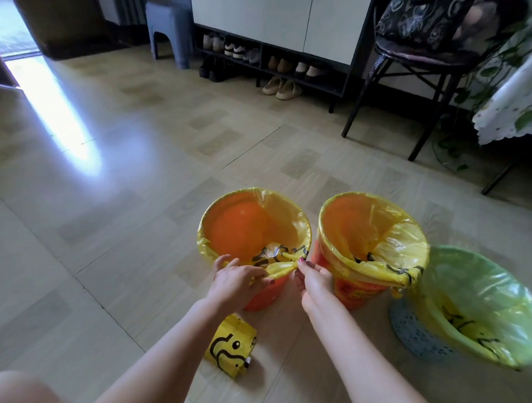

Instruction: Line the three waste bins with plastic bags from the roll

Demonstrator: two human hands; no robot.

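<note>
Three waste bins stand on the floor, each with a yellow bag in it. The left orange bin (pixel 263 299) has its yellow bag (pixel 285 218) folded over the rim. My left hand (pixel 236 282) and my right hand (pixel 312 280) both pinch that bag's edge at the near rim. The middle orange bin (pixel 352 292) is lined with a yellow bag (pixel 382 236). At the right stands a pale blue perforated bin (pixel 417 338) with a yellow bag (pixel 482 295) over its rim. The yellow bag roll (pixel 226 344) with a black print lies on the floor under my left forearm.
A shoe rack (pixel 271 67) with several pairs stands under a white cabinet at the back. A grey stool (pixel 167 26) is to its left. A black chair (pixel 420 60) and a table with a leaf-print cloth (pixel 510 99) are at the right. My knee (pixel 26 400) shows at bottom left.
</note>
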